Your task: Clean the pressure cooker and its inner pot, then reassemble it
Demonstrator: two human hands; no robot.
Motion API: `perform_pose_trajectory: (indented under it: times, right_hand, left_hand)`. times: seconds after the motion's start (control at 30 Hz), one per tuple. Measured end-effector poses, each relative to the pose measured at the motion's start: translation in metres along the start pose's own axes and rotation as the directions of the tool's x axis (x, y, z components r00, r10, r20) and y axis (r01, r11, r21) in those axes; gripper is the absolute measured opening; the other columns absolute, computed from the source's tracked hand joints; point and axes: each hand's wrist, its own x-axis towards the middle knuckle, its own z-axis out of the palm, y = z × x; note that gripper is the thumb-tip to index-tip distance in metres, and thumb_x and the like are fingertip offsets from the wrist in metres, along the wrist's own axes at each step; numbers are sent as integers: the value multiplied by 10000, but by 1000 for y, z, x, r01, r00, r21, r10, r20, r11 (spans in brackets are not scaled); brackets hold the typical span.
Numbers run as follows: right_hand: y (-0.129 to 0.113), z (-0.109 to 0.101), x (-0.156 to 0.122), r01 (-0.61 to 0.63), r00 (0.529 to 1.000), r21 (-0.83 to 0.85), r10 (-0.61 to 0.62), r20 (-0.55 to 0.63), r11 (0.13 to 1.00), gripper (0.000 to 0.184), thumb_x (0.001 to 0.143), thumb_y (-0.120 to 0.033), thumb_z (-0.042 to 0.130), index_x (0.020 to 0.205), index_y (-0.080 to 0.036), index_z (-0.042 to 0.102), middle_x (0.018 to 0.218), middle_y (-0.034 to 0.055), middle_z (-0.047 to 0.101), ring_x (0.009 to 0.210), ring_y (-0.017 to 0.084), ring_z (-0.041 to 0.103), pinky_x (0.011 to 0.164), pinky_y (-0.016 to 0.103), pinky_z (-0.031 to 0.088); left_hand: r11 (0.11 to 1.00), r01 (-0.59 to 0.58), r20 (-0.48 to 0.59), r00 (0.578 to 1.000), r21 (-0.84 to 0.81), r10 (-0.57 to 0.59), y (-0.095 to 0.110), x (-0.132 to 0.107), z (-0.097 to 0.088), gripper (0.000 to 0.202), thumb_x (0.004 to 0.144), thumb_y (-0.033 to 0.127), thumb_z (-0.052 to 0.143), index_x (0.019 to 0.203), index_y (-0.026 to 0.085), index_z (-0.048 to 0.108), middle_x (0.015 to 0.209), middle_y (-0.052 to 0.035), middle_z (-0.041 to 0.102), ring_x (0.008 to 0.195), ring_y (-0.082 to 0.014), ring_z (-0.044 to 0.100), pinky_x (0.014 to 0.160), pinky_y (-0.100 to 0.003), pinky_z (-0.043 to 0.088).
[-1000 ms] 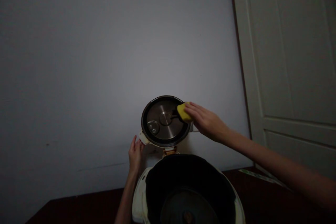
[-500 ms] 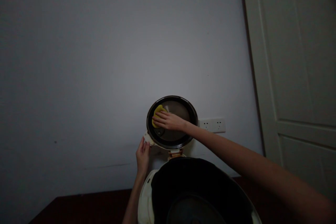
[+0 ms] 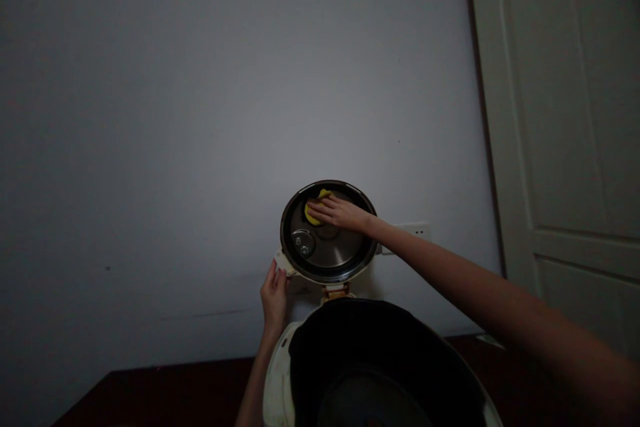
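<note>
A white cooker (image 3: 278,380) with a dark, deep inside stands at the bottom, its round lid (image 3: 336,255) raised on a hinge near the wall. The lid's inner face is metallic with a dark rim and a small round valve part at lower left. My left hand (image 3: 275,293) grips the white tab on the lid's left edge between thumb and fingers. Against the upper inner face, my right hand (image 3: 341,212) presses a yellow cloth (image 3: 313,215) under its fingers. Part of the cloth is hidden beneath the hand.
Behind the lid is a plain pale wall (image 3: 200,113) with a white power socket (image 3: 419,231), partly covered by my right forearm. A dark red tabletop (image 3: 175,393) lies under the cooker. A pale panelled door (image 3: 560,113) is at the right.
My right hand has moved the yellow cloth up and to the right over the lid's inner face, uncovering the valve part. My left hand keeps its hold on the tab.
</note>
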Motion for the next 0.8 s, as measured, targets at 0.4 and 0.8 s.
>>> perform_pose_trajectory:
  times: [0.4,0.8]
  right_hand:
    - [-66,21,-71,-373,926,-40,374,51,927,501,843,20,324,1339,79,361,1391,337,353,1275,379,394,993,515,404]
    - [-118,30,-61,-189,975,240,152,165,952,540,846,-8,390,1381,18,315,1414,282,366,1340,317,323,1033,470,393]
  left_hand:
    - [999,-10,9,1000,-46,10,-1,0,1,544,823,258,588,1341,144,468,1296,-126,574,1129,-233,587,953,-354,470]
    - [993,27,-37,999,-116,-32,5,-3,7,535,818,185,581,1336,112,469,1291,-154,571,1110,-222,598,971,-365,450]
